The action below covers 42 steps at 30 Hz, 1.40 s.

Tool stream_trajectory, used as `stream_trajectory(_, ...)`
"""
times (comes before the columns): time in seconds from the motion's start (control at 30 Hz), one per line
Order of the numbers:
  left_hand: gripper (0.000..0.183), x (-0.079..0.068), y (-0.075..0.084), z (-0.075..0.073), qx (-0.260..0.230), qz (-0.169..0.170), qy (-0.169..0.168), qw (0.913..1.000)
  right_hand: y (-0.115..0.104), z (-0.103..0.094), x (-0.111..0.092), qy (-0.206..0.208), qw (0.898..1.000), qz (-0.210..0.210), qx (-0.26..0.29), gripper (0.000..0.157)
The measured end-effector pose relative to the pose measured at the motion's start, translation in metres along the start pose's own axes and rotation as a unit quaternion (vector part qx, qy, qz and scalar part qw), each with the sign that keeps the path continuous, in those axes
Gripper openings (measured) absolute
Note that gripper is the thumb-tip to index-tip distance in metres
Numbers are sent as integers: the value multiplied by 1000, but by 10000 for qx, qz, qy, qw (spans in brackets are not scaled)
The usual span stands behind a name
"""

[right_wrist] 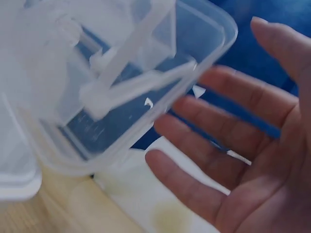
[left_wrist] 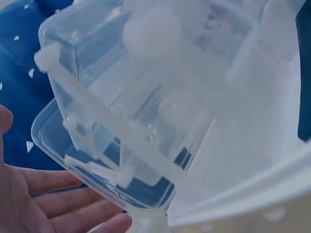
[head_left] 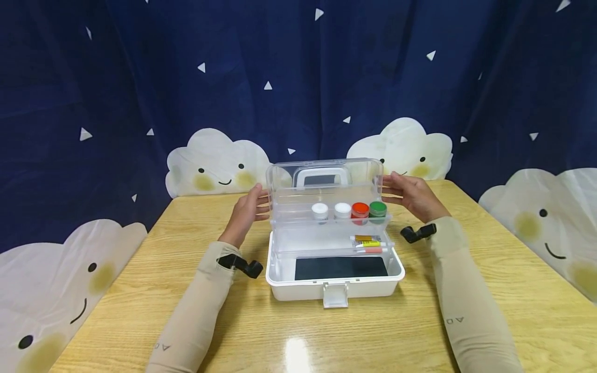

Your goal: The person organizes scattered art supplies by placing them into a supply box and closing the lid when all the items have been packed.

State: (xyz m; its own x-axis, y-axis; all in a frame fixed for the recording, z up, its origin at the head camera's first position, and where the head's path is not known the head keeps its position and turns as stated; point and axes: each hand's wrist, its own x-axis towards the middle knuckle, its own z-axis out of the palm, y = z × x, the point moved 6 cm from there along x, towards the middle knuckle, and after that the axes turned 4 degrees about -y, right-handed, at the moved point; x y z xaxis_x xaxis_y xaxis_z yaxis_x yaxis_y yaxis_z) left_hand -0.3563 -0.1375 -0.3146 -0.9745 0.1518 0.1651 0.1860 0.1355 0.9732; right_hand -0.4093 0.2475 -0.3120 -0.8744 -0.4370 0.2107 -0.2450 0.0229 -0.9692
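Note:
A white storage box stands on the table with its clear lid raised at the back. My left hand is at the lid's left side, its fingers extended along the clear plastic. At the opposite side is my right hand, fingers spread and fingertips right at the lid's edge. Neither hand grips anything. Two white-topped jars, a red jar and a green jar sit on the upper clear tray. Small tubes lie on the lower tray at the right.
A dark flat rectangle shows in the bottom of the box. The front latch hangs down, and a white handle is on the lid. Behind the wooden table hangs a dark blue curtain with clouds.

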Motion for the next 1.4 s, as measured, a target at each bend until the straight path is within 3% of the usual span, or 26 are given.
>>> stream_trajectory(0.23, 75, -4, 7, 3, 411, -324, 161, 9985, -23, 7, 0, 205, 9960, 386, -783, 63)
stream_trajectory(0.4, 75, -6, 12, 3, 531, -322, 136, 9980, -37, 13, -4, 159, 9897, 665, -1260, 68)
stream_trajectory(0.73, 80, -12, 26, 2, 749, -245, 170, 9967, -58, 27, -14, -69, 9832, 1025, -1510, 72)
stream_trajectory(0.93, 83, -18, 31, 2, 1026, -399, 293, 9935, -63, 33, -17, 5, 9753, 1300, -1785, 81)
stream_trajectory(1.2, 85, -23, 39, 3, 1546, -463, 513, 9856, -68, 37, -19, 71, 9662, 1414, -2156, 81)
stream_trajectory(1.4, 84, -24, 43, 3, 2125, -395, 655, 9742, -71, 41, -21, -40, 9610, 1369, -2402, 76)
